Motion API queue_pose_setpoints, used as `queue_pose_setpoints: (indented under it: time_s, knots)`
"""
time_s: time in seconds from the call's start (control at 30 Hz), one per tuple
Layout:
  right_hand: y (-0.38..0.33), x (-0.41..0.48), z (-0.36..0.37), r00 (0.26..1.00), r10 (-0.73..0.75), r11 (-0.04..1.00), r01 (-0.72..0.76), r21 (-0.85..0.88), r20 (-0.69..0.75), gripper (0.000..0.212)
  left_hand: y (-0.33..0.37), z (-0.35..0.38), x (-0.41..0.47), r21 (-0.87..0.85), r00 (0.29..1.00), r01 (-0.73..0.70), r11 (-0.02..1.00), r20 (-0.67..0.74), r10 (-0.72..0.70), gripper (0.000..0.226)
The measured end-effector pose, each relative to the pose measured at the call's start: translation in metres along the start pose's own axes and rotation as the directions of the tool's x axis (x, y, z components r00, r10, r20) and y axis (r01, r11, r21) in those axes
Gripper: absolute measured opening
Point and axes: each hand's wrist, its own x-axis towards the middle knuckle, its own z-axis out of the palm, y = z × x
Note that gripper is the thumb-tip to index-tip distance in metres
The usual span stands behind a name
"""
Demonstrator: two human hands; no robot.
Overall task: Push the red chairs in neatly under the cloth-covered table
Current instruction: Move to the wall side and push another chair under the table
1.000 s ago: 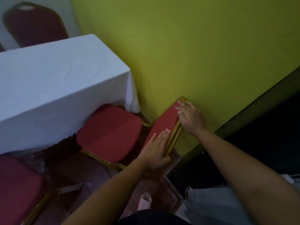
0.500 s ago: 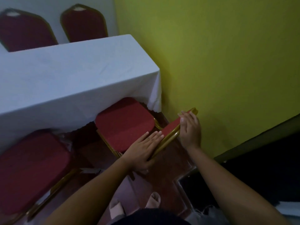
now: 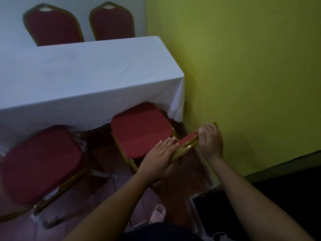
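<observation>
A red cushioned chair with a gold frame [image 3: 140,131] stands at the near right corner of the white cloth-covered table [image 3: 83,75], its seat front tucked under the cloth's hem. My left hand [image 3: 159,157] lies flat against the near end of its backrest top. My right hand [image 3: 211,140] is curled around the far end of the backrest top. A second red chair [image 3: 40,162] stands to the left, its seat mostly out from under the table.
Two more red chairs [image 3: 52,25] [image 3: 112,23] stand behind the table against a white wall. A yellow-green wall [image 3: 243,75] runs close along the right. A dark raised block [image 3: 260,206] is at the lower right. My foot [image 3: 158,214] rests on the reddish floor.
The chair in my hands has moved forward toward the table, its seat edge now under the cloth. The view has shifted, bringing the left chair and both far chairs into sight.
</observation>
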Motion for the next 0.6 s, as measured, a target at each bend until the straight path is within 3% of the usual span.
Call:
queue_pose_setpoints:
  time_s: [0.23, 0.33, 0.43, 0.6]
  knots:
    - [-0.014, -0.017, 0.001, 0.998, -0.022, 1.0, 0.021, -0.011, -0.056, 0.042, -0.021, -0.003, -0.014, 0.121, 0.994, -0.095, 0.988, -0.046, 0.101, 0.064]
    - [-0.026, -0.02, 0.007, 0.994, -0.096, 0.994, 0.098, 0.051, -0.044, 0.042, -0.039, -0.015, -0.027, 0.168, 0.996, -0.075, 0.983, -0.042, 0.083, 0.061]
    - [-0.043, -0.023, 0.02, 0.975, -0.218, 0.97, 0.211, 0.124, 0.048, 0.043, -0.065, -0.037, -0.047, 0.251, 0.999, 0.009, 0.968, -0.04, 0.001, 0.062]
    - [-0.072, -0.012, 0.044, 0.929, -0.341, 0.927, 0.306, 0.219, 0.146, 0.047, -0.094, -0.061, -0.074, 0.291, 0.967, 0.25, 0.923, -0.025, -0.254, 0.067]
